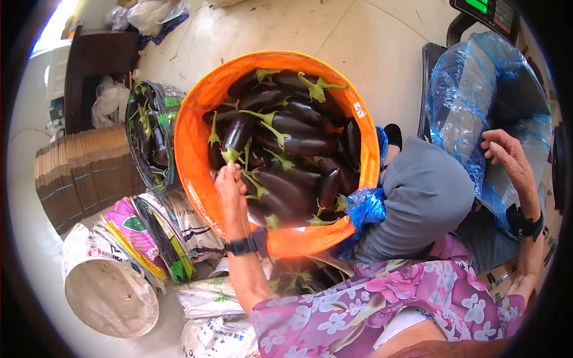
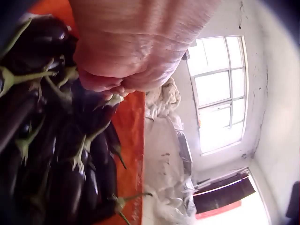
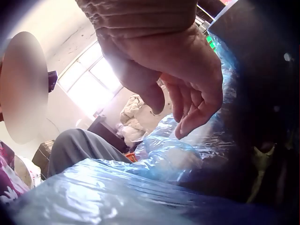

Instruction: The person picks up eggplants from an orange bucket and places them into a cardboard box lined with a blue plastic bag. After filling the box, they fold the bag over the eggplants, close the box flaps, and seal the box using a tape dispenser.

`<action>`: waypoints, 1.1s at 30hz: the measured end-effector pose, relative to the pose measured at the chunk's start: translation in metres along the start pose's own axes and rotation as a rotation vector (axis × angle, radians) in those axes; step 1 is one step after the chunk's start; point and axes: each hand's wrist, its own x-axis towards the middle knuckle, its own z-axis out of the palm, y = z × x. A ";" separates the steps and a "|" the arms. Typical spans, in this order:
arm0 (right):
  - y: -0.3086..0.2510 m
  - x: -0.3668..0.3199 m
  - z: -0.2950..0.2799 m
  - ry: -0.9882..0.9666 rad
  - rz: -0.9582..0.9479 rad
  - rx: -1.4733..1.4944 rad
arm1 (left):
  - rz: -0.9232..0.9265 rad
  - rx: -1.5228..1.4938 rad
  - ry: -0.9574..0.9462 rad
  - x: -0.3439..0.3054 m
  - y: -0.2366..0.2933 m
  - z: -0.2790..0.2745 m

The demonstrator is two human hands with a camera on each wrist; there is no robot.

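Observation:
A round orange container (image 1: 197, 107) is full of dark purple eggplants (image 1: 304, 146) with green stems. At its left side the left hand (image 1: 231, 188) pinches the stem end of one eggplant (image 1: 238, 132); in the left wrist view the curled fingers of the left hand (image 2: 136, 56) cover that stem. Over a container lined with a clear blue plastic bag (image 1: 462, 89) hangs the right hand (image 1: 510, 156), holding nothing, its fingers loosely bent. The right wrist view shows the right hand (image 3: 173, 79) above the blue plastic (image 3: 117, 187), with eggplant stems (image 3: 261, 164) dimly visible inside.
A mesh sack of eggplants (image 1: 156, 137) and stacked flat cardboard (image 1: 77, 173) stand left of the orange container. A white bucket (image 1: 110, 298) and folded sacks (image 1: 209, 298) lie at lower left. The person's knee (image 1: 427, 191) is between the two containers. A scale display (image 1: 477, 6) is at upper right.

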 end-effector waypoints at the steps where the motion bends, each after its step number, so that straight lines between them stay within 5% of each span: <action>1: -0.005 0.000 0.001 -0.004 -0.024 -0.002 | 0.003 0.005 -0.008 -0.019 0.003 0.005; 8: -0.049 -0.005 0.020 -0.070 -0.080 0.000 | 0.016 -0.288 -0.289 -0.125 0.031 0.048; 13: -0.053 0.009 0.037 -0.187 -0.432 0.236 | -0.046 -0.216 -0.677 -0.182 0.082 0.130; 16: -0.067 0.023 0.045 -0.124 -0.758 0.672 | -0.094 0.057 -1.167 -0.204 0.114 0.195; 18: -0.072 0.015 0.012 -0.341 -0.774 0.794 | -0.037 0.283 -1.428 -0.219 0.130 0.240; 19: -0.069 0.012 0.004 -0.300 -0.809 1.043 | 0.070 0.324 -1.443 -0.232 0.140 0.254; 20: -0.072 0.005 -0.008 -0.146 -0.643 0.994 | 0.176 0.361 -1.451 -0.237 0.147 0.262; 22: -0.057 0.001 -0.035 0.075 -0.694 1.035 | 0.670 0.295 -1.272 -0.235 0.143 0.278; 23: -0.041 0.004 -0.059 0.059 -0.435 1.108 | 0.625 0.308 -1.194 -0.230 0.144 0.277; 24: -0.018 0.010 -0.069 0.085 -0.546 1.004 | 0.580 0.325 -1.110 -0.220 0.150 0.271; 26: 0.005 0.009 -0.079 0.066 -0.363 0.929 | 0.427 0.276 -1.127 -0.185 0.135 0.257; 29: 0.070 0.046 -0.060 0.348 0.016 0.722 | 0.302 0.159 -0.924 -0.130 0.094 0.239; 33: 0.118 0.081 -0.053 0.343 0.166 0.580 | 0.183 0.117 -0.703 -0.085 0.052 0.187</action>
